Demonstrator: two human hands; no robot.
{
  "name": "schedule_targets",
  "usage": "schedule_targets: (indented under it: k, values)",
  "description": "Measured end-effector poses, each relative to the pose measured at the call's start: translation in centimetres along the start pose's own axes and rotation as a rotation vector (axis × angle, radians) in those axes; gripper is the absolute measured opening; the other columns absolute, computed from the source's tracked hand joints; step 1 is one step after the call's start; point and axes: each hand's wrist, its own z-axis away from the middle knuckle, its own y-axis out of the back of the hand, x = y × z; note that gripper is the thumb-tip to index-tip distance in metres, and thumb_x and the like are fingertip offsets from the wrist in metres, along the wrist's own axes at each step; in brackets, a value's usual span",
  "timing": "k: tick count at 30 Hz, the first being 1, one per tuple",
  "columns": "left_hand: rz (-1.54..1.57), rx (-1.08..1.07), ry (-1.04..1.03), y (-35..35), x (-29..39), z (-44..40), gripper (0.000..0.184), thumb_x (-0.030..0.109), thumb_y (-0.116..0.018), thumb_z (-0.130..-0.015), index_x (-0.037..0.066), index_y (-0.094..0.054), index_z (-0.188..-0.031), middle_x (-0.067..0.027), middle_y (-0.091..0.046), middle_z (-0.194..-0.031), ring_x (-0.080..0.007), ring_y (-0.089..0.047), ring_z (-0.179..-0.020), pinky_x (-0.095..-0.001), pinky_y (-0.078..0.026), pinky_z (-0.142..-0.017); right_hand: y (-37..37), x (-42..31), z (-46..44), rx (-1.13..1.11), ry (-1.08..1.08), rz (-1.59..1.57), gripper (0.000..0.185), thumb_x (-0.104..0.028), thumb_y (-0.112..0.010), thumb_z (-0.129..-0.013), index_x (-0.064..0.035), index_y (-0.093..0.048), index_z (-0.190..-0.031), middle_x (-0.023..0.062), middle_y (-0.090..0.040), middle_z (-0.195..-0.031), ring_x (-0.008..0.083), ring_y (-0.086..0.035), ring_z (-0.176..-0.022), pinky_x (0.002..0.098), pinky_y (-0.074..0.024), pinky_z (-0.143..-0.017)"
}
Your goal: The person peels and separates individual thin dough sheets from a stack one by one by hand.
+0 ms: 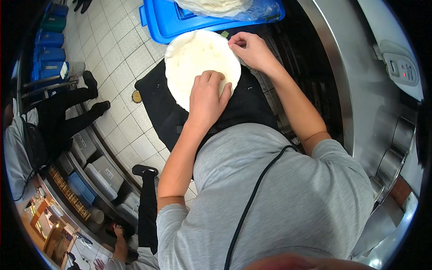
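A round, pale, floury sheet [184,58], like a thin flatbread or dough wrapper, lies across my lap over black cloth [155,92]. I cannot tell whether it is one sheet or a stack. My left hand [208,96] rests palm down on its near part, fingers slightly bent and thumb apart. At the far right edge of the sheet, my right hand [252,49] has thumb and fingertips pinched together on the rim. Beyond the sheet stands a blue plastic tray or lid [157,27], with more pale sheets [216,5] and clear plastic wrap on it.
A steel counter [335,58] runs along my right, with a white appliance [400,69] there. Tiled floor [121,72] stretches to the left. One person in dark trousers [67,105] stands left; another person's arm [120,245] shows lower left. Blue bins [49,54] line the far left.
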Motion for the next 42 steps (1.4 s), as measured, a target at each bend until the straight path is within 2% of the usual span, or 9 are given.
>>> schedule_targets:
  k: [9, 11, 15, 17, 20, 24, 27, 32, 42]
  values:
    - [0.073, -0.008, 0.035, 0.2, -1.0, -0.6, 0.026, 0.02, -0.079, -0.097, 0.002, -0.072, -0.115, -0.0202, -0.07, -0.119, -0.0409, -0.066, -0.109, -0.0486, -0.054, -0.098, -0.9, 1.2, -0.4, -0.052, 0.002, -0.127, 0.03, -0.017, -0.074, -0.1, -0.0018, -0.074, -0.126, 0.012, -0.078, -0.118, 0.0204, -0.072, -0.109, 0.037, -0.0587, -0.097]
    - [0.124, -0.005, 0.083, 0.3, -2.1, -1.4, 0.027, 0.019, -0.079, -0.096, 0.002, -0.072, -0.115, -0.0204, -0.07, -0.119, -0.0415, -0.066, -0.108, -0.0495, -0.055, -0.097, -1.4, 1.3, -0.4, 0.037, 0.074, -0.151, 0.034, -0.022, -0.073, -0.097, -0.0017, -0.075, -0.124, 0.0203, -0.078, -0.117, 0.0319, -0.077, -0.102, 0.0448, -0.0611, -0.092]
    - [-0.119, 0.176, -0.046, 1.2, -5.5, -4.9, 0.029, 0.017, -0.074, -0.097, 0.0, -0.071, -0.12, -0.0215, -0.071, -0.122, -0.0421, -0.066, -0.115, -0.0506, -0.053, -0.101, -2.2, 0.9, -0.6, 0.119, 0.116, -0.023, 0.035, -0.023, -0.072, -0.098, -0.0013, -0.075, -0.125, 0.0207, -0.076, -0.123, 0.0365, -0.073, -0.107, 0.0463, -0.0581, -0.099]
    - [-0.277, 0.374, -0.134, 1.1, -7.5, -6.9, 0.032, 0.015, -0.072, -0.099, -0.002, -0.071, -0.125, -0.0207, -0.071, -0.124, -0.0411, -0.066, -0.117, -0.053, -0.051, -0.104, -2.4, 1.0, -0.8, 0.221, 0.294, 0.228, 0.035, -0.023, -0.074, -0.1, -0.004, -0.074, -0.13, 0.0182, -0.073, -0.131, 0.0378, -0.068, -0.121, 0.0461, -0.0531, -0.108]
    - [-0.32, 0.428, -0.127, 0.8, -9.9, -9.2, 0.033, 0.013, -0.07, -0.1, 0.0, -0.071, -0.13, -0.0192, -0.072, -0.126, -0.0402, -0.066, -0.117, -0.0545, -0.05, -0.104, -2.6, 0.0, -0.6, 0.194, 0.28, 0.248, 0.036, -0.023, -0.076, -0.098, -0.0044, -0.074, -0.129, 0.0189, -0.071, -0.134, 0.0411, -0.064, -0.124, 0.0485, -0.0491, -0.112]
    - [-0.313, 0.338, -0.068, 0.9, -10.2, -9.9, 0.031, 0.01, -0.069, -0.1, 0.002, -0.072, -0.129, -0.0175, -0.072, -0.124, -0.0398, -0.066, -0.117, -0.0548, -0.05, -0.104, -3.0, 0.1, -0.8, 0.183, 0.302, 0.278, 0.036, -0.022, -0.077, -0.097, -0.0042, -0.075, -0.128, 0.0184, -0.07, -0.136, 0.0407, -0.063, -0.124, 0.0482, -0.0499, -0.11]
    - [-0.365, 0.278, -0.003, 0.8, -10.7, -10.0, 0.025, 0.01, -0.07, -0.1, 0.004, -0.073, -0.124, -0.0172, -0.072, -0.119, -0.0391, -0.068, -0.111, -0.0526, -0.053, -0.098, -3.2, 0.3, -0.9, 0.176, 0.316, 0.276, 0.036, -0.022, -0.078, -0.096, -0.0046, -0.074, -0.128, 0.0179, -0.07, -0.136, 0.0408, -0.063, -0.124, 0.0486, -0.0501, -0.11]
    - [-0.147, 0.335, -0.056, 0.1, -11.8, -9.3, 0.014, 0.008, -0.075, -0.097, 0.006, -0.076, -0.11, -0.0173, -0.072, -0.109, -0.0372, -0.07, -0.096, -0.0465, -0.058, -0.083, -2.8, -0.2, -0.7, 0.203, 0.35, 0.29, 0.038, -0.02, -0.079, -0.095, -0.0054, -0.072, -0.129, 0.0166, -0.069, -0.135, 0.0407, -0.062, -0.123, 0.0486, -0.0506, -0.109]
    - [-0.067, 0.311, -0.117, 0.1, -10.3, -7.8, 0.015, 0.008, -0.078, -0.095, 0.006, -0.079, -0.11, -0.0129, -0.075, -0.099, -0.0331, -0.073, -0.096, -0.0438, -0.06, -0.086, -3.3, -0.6, -0.9, 0.261, 0.439, 0.311, 0.041, -0.015, -0.083, -0.09, -0.0069, -0.074, -0.129, 0.0133, -0.067, -0.136, 0.0383, -0.059, -0.131, 0.0512, -0.049, -0.109]
